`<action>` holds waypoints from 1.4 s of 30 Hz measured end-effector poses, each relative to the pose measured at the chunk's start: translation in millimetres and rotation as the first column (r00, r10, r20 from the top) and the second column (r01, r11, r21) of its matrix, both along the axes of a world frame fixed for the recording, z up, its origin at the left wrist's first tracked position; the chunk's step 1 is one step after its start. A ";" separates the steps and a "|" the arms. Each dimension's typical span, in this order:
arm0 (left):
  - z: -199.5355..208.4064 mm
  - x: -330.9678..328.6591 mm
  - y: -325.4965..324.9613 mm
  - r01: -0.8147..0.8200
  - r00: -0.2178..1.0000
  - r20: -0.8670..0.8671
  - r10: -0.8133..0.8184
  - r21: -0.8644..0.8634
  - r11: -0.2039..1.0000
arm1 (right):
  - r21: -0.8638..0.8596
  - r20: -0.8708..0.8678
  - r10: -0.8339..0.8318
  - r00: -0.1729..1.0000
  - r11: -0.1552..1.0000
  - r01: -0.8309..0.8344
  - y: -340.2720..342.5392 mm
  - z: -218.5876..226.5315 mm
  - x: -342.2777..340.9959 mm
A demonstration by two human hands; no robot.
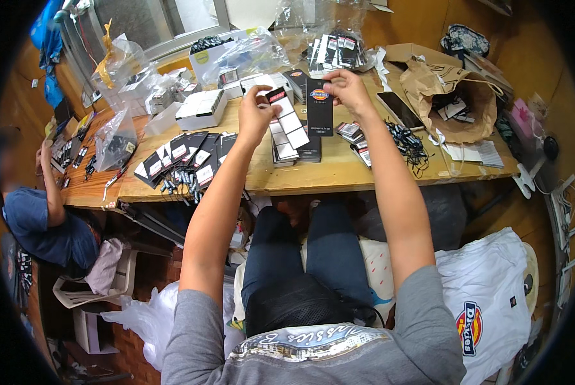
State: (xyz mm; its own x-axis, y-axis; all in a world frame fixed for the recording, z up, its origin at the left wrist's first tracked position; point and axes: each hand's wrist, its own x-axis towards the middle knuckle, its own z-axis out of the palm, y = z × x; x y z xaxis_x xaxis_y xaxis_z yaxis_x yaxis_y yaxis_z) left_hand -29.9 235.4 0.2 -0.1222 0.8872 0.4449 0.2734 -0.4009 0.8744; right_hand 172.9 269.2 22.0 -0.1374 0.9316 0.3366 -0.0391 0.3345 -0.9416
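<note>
Over the middle of the table (313,179), the right hand (348,90) pinches the top of a black tag (319,112) that hangs with its long axis upright. Just to its left, the left hand (257,115) grips a sticker strip (289,122), slanting down toward the tag.

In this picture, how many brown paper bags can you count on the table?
1: the brown paper bag lies crumpled and open on the table's right end, past the right hand. Others may be hidden under clutter.
</note>
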 end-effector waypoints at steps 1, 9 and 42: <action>9.6 6.2 -6.7 0.095 0.985 0.144 -0.094 -0.001 0.996 | 0.036 0.024 0.078 0.997 0.996 -0.079 -5.7 9.7 3.1; 24.8 43.5 -31.5 0.287 0.890 0.401 -0.216 -0.126 0.949 | -0.069 0.296 0.041 0.954 0.997 -0.022 -16.4 17.3 18.6; 25.0 79.9 -103.1 0.193 0.830 0.540 -0.143 -0.037 0.981 | 0.227 0.816 -0.421 0.397 0.864 0.449 5.3 -40.2 118.0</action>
